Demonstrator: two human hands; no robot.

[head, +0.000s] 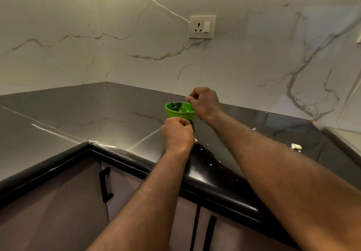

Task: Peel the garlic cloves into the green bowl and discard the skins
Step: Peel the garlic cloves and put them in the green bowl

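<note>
— Green bowl sits where?
— On the dark worktop. Right hand, arm outstretched, pinches a pale garlic bit over its rim; left hand curls just before it, contents hidden.

Head-camera view of a person at work: the left hand and right hand are bare, with knuckles and wrist bones showing. The left forearm and right forearm are unclothed from the wrist to the picture's lower edge, and fine hair covers both. The right forearm looks the broader of the two in the wide-angle picture.
</note>
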